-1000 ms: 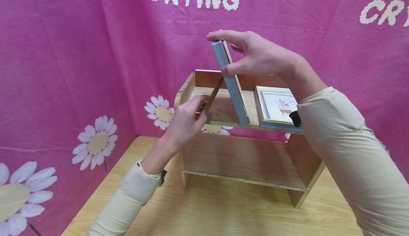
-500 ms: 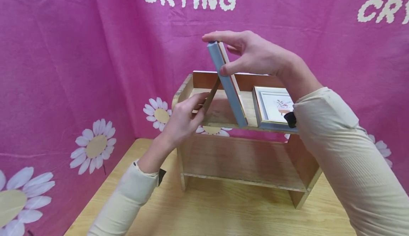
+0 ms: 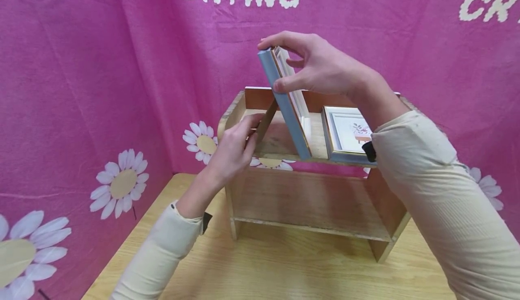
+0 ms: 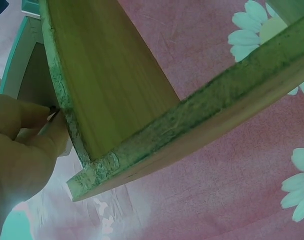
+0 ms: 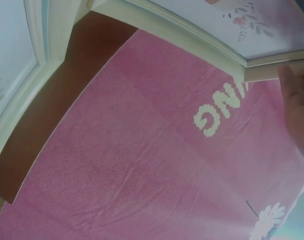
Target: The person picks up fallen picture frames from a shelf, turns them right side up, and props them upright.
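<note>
A light-blue-edged picture frame (image 3: 286,108) stands tilted on the top shelf of a small wooden rack, its top leaning left. My right hand (image 3: 327,67) grips it from above, thumb on the near edge and fingers over the top. Behind the frame, a thin brown stand leg (image 3: 266,120) slants down from its back. My left hand (image 3: 232,150) pinches this leg between thumb and fingers; the left wrist view has the hand (image 4: 21,145) close to the shelf's edge. Part of the floral picture (image 5: 244,22) shows in the right wrist view, with fingers at the frame's corner.
A second picture frame (image 3: 350,130) lies face up on the right of the top shelf, partly behind my right forearm. The wooden rack (image 3: 308,200) has a lower shelf and stands on a light wood table (image 3: 284,275). A pink cloth (image 3: 227,51) with daisies hangs behind.
The top of the picture frame has shifted slightly left, and more of its front face shows now. Both hands keep their hold.
</note>
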The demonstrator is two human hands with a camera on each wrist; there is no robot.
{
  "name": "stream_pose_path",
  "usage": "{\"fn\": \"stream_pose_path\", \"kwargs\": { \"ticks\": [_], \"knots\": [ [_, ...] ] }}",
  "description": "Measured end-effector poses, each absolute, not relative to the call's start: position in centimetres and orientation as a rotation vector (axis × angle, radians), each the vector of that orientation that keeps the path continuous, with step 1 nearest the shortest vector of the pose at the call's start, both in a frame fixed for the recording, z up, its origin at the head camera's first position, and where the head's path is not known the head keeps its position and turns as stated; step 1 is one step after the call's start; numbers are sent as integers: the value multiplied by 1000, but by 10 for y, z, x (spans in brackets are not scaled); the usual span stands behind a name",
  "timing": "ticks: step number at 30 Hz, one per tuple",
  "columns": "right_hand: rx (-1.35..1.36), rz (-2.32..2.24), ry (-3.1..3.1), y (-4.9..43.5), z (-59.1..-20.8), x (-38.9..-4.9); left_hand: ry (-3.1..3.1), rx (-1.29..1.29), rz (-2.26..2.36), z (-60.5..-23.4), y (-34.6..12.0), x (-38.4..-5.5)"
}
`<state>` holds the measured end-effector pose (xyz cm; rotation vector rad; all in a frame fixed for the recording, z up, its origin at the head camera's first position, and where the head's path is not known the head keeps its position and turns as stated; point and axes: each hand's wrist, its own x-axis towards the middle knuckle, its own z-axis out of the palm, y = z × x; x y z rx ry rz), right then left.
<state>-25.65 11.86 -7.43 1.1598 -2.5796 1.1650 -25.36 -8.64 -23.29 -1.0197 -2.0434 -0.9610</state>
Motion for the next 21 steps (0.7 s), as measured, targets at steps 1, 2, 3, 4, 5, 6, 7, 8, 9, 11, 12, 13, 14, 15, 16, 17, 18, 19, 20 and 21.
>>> {"fn": "stream_pose_path", "kwargs": {
  "ticks": [1,2,3,4,5,6,7,8,9,11,12,13,14,15,16,17,18,19,20,21],
  "knots": [
    [1155,1163,-2581,119,-74,-256,-2041,-1015,-954,-233,-86,-254],
    [1155,1158,-2579,118,-74,-257,-2038,-1012,-949,-233,-86,-254],
    [1155,1145,-2576,118,-74,-257,-2035,-1009,-945,-233,-86,-254],
    [1159,1127,-2571,118,-74,-257,-2030,-1005,-940,-234,-85,-255],
    [1159,1108,-2567,118,-75,-257,-2027,-1002,-937,-234,-85,-255],
    [1161,1094,-2562,117,-75,-257,-2023,-995,-935,-234,-85,-255],
    [1162,1077,-2556,118,-75,-257,-2019,-991,-935,-233,-85,-255],
    [1162,1056,-2550,117,-75,-257,-2017,-985,-938,-233,-84,-255],
    [1158,1040,-2545,117,-75,-257,-2017,-976,-943,-233,-84,-255],
    [1158,1032,-2537,117,-75,-258,-2023,-955,-956,-233,-83,-255],
    [1161,1028,-2530,116,-76,-258,-2029,-942,-963,-233,-82,-255],
    [1164,1024,-2525,116,-76,-258,-2036,-931,-969,-232,-82,-255],
    [1167,1018,-2517,116,-77,-259,-2042,-920,-973,-232,-82,-255],
    [1167,1014,-2511,115,-77,-259,-2048,-910,-977,-232,-81,-255],
    [1167,1006,-2504,115,-78,-259,-2056,-901,-979,-232,-80,-255],
    [1164,998,-2498,115,-78,-260,-2064,-893,-980,-232,-80,-256],
    [1159,991,-2494,115,-78,-260,-2071,-885,-983,-232,-79,-256],
    [1155,988,-2491,115,-79,-260,-2076,-878,-987,-232,-79,-256],
    [1150,981,-2489,114,-79,-260,-2082,-871,-992,-232,-79,-257],
    [1141,980,-2490,114,-79,-260,-2090,-865,-998,-232,-79,-257]
  ]
}}
